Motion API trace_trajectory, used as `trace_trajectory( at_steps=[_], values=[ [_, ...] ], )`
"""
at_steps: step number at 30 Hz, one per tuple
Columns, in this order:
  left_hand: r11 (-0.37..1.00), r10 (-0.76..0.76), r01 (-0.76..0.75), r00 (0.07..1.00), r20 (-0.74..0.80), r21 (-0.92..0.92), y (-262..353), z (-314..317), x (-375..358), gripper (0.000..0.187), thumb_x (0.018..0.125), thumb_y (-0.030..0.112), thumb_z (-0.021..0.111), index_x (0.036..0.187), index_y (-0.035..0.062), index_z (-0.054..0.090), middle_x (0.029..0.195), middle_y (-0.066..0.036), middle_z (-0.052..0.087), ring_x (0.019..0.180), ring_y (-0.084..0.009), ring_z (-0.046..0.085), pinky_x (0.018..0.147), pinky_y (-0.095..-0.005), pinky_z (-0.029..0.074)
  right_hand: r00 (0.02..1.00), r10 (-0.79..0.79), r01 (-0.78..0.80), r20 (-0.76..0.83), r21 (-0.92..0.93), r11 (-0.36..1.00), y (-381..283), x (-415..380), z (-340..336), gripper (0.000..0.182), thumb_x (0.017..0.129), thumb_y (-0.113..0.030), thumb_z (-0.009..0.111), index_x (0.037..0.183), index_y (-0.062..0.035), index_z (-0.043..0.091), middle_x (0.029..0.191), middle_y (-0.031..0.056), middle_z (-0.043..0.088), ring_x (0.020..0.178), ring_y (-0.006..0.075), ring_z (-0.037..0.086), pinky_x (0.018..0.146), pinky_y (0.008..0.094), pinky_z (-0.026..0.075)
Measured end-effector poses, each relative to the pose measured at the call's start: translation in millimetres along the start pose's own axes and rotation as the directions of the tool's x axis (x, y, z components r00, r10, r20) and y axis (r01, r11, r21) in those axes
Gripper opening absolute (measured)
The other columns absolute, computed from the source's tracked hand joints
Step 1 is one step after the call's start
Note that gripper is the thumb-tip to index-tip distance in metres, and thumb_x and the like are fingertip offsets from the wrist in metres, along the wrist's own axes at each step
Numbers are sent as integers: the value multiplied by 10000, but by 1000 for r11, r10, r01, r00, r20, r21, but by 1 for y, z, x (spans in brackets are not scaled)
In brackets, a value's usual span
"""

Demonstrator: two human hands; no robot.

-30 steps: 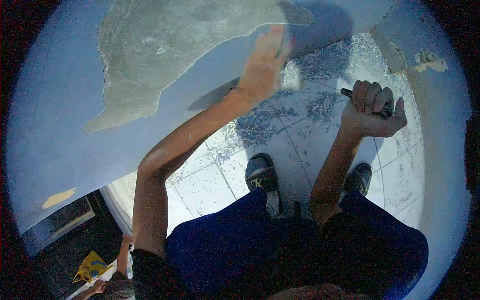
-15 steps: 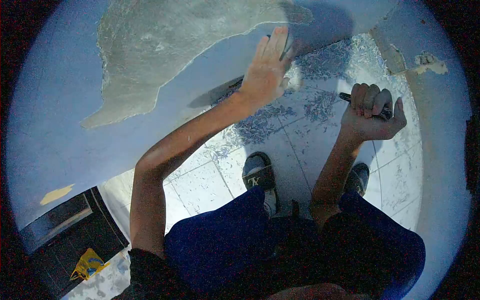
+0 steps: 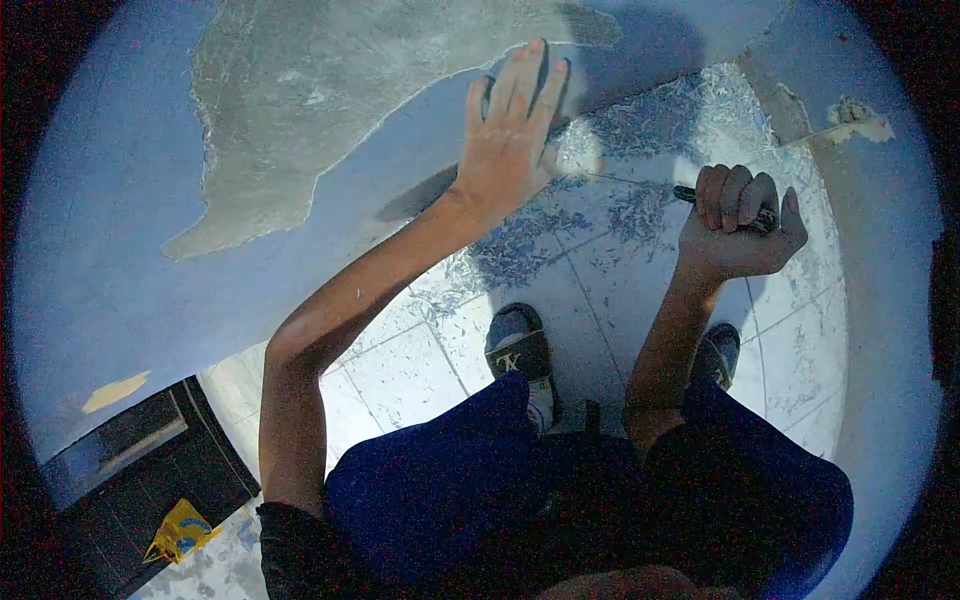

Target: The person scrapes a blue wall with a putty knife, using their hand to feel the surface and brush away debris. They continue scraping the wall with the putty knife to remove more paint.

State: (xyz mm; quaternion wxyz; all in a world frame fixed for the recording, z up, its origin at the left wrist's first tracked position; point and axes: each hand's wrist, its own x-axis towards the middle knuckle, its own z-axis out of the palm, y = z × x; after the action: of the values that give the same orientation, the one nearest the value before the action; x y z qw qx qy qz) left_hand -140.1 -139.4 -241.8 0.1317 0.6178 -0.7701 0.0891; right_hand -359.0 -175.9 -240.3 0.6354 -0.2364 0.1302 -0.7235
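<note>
My left hand (image 3: pixel 503 150) is spread wide with hold of nothing, its back to me and its palm toward the blue wall (image 3: pixel 130 250); I cannot tell how firmly it presses. My longest fingertip reaches the lower edge of the bare grey patch (image 3: pixel 300 90), which runs up to the wall's top edge in my view. My right hand (image 3: pixel 735 220) is curled tight round a dark tool (image 3: pixel 684 193), well away from the patch and over the floor (image 3: pixel 400 370). Only one end pokes out past my fist, which hides most of the rest.

My left forearm crosses in front of the wall's bottom edge and covers a stretch of it. Flakes (image 3: pixel 640 220) litter the floor, thickest toward the corner where the wall meets the side wall (image 3: pixel 890 270), and a shadow falls over some of them. The side wall has a chipped spot (image 3: pixel 865 125) near that corner. My sandals (image 3: pixel 518 355) stand between the two walls, my blue trousers (image 3: pixel 430 440) blocking the floor nearest me. Past the wall's lower left corner lies a yellow bag (image 3: pixel 183 530) by the edge of a dark panel (image 3: pixel 110 520).
</note>
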Motion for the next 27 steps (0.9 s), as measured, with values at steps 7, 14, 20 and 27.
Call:
trace_trajectory(
  at_steps=[7, 14, 20, 27],
  values=[
    [1000, 1, 1, 998, -68, 31, -4, -3, 2, 884, 679, 245, 739, 1414, 100, 270, 1455, -159, 230, 1195, -336, 368, 989, -505, 242, 1000, -3, 3, 12, -45, 999, 5, -2, 2, 444, 921, -336, 334, 527, -132, 343, 429, 15, 236, 365, 134, 188, 378, 302, 219],
    [1000, 16, -14, 993, -118, 17, -6, -2, 10, 804, 684, 246, 728, 1362, 81, 328, 1322, -152, 362, 1150, -345, 395, 945, -494, 276, 996, 11, -14, -89, -34, 999, 7, -3, 5, 448, 911, -353, 352, 525, -125, 356, 422, 8, 227, 360, 134, 203, 368, 301, 207],
    [1000, -5, 4, 997, -78, -9, -4, -6, 4, 781, 694, 229, 719, 1354, 75, 332, 1238, -168, 428, 1091, -333, 441, 924, -469, 305, 997, 65, -66, -29, -40, 997, 8, -5, 1, 472, 897, -401, 354, 519, -121, 382, 408, 10, 258, 385, 111, 156, 405, 284, 184],
    [966, -176, 192, 979, 107, -173, -12, -13, 11, 760, 744, 210, 707, 1368, 50, 304, 1044, -202, 560, 971, -348, 555, 811, -387, 449, 996, 31, -31, 83, -2, 1000, 3, 9, 18, 425, 929, -307, 332, 564, -106, 417, 420, -5, 218, 353, 129, 181, 372, 297, 187]
  ],
)
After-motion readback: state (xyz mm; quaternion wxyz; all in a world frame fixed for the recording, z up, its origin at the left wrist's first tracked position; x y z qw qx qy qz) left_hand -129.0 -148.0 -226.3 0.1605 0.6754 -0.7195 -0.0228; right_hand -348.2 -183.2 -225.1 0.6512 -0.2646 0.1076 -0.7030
